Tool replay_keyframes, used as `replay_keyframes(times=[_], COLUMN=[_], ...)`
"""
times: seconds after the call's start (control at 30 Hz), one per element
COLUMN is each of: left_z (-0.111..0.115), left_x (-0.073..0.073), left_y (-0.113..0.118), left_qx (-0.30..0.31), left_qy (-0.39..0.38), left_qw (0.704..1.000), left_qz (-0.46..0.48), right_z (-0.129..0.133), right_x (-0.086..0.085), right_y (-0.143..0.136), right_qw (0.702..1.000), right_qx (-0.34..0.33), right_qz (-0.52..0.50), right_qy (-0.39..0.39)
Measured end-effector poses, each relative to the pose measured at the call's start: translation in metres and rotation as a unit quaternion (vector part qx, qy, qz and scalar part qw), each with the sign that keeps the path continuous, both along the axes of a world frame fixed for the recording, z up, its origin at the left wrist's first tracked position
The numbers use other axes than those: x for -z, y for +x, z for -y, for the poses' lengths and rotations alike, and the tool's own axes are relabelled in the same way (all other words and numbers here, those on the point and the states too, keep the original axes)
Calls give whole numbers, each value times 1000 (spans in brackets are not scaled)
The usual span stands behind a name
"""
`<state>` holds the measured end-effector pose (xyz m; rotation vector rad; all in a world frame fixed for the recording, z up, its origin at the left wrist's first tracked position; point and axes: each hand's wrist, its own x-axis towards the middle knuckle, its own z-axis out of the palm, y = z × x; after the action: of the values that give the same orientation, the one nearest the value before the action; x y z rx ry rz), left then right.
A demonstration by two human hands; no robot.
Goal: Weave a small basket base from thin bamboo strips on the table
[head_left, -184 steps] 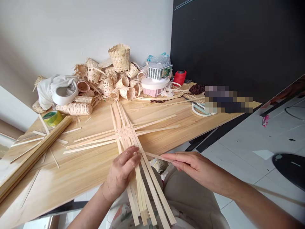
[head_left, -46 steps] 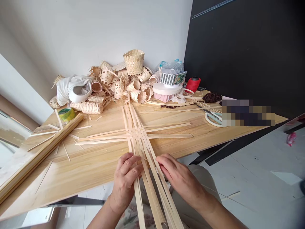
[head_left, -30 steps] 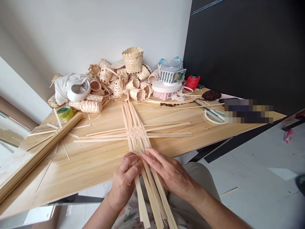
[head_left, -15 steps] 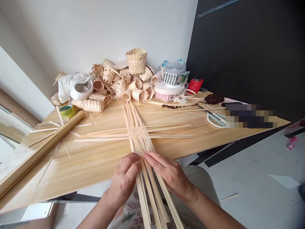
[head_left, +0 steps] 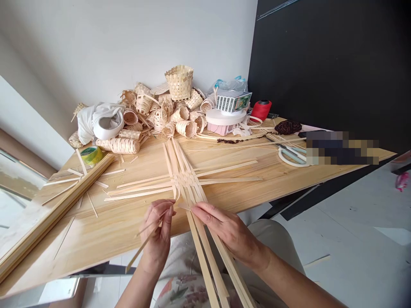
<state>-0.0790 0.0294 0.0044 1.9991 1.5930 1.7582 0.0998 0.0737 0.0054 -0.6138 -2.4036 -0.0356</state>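
Pinches bent strips (head_left: 136, 256) in the left hand (head_left: 156, 226), between thumb and fingers; holds long strips (head_left: 201, 256) in the right hand (head_left: 227, 229), fingers together. Shows a woven base (head_left: 186, 179) on the surface (head_left: 128, 222) just beyond both, piled baskets (head_left: 162, 117) behind, scissors (head_left: 292, 165) to the right.

pale woven strips (head_left: 185, 179) lie crossed on the wooden table (head_left: 135, 222).

Two hands (head_left: 189, 233) grip pale strips (head_left: 205, 256) running off a woven cross at the edge of a wooden surface (head_left: 231, 158), below heaped small baskets (head_left: 160, 115) and a red spool (head_left: 261, 111).
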Motion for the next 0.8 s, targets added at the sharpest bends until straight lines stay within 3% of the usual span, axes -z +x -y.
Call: replay_keyframes(times=[0.3,0.6,0.8], left_z=[5,13,15], left_x=[-1,10,7], left_y=[4,-4,-7], left_qx=[4,36,44], left_qy=[22,30,52], left_qw=[994,992,984], left_qz=[-109,-117,-166], right_z=[0,1,3], right_x=[-3,-2,-1], right_y=[4,4,4], right_qw=[1000,999,999], right_qx=[-8,-15,-18], right_qz=[-10,-18,-29], right_qy=[-11,-21,-27])
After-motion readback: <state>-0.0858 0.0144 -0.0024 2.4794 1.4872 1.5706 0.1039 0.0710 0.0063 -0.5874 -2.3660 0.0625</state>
